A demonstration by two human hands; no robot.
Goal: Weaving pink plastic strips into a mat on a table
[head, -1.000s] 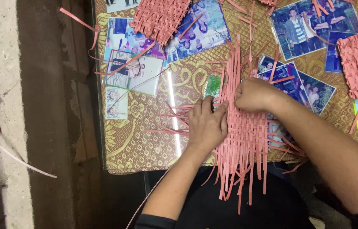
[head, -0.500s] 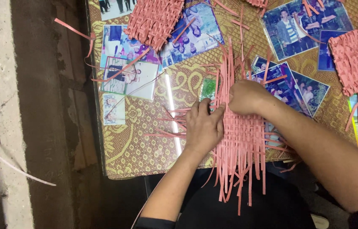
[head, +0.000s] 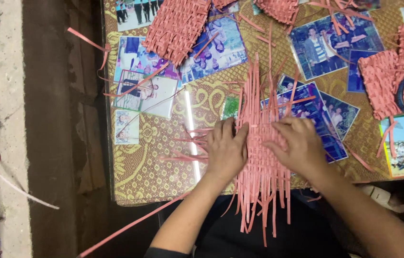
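While I look down from the head camera, the biggest thing I see is the table with a gold-and-brown patterned cloth under a clear sheet [head: 154,167], its near edge running just above my lap. Printed colour photographs [head: 324,45] lie scattered flat across it, some overlapping, several partly covered by weaving. In the middle, straight in front of me, lies the half-woven mat of pink flat strips [head: 259,119]; its woven part sits on the table between my hands, its loose upper ends fan out over the photographs, and its lower ends hang past the table edge over my lap. A finished pink woven panel [head: 175,26] lies at the far side, tilted, on top of photographs, and two more pink woven pieces [head: 393,76] rest at the right, one with a black loop on it. My left hand [head: 226,150] lies palm down on the mat's left edge, fingers spread and pressing it flat, closed on nothing. My right hand [head: 297,145] rests on the mat's right side, fingers curled down onto the strips; I cannot tell whether they pinch one. A loose pink strip [head: 130,224] trails off the near-left corner toward the floor.
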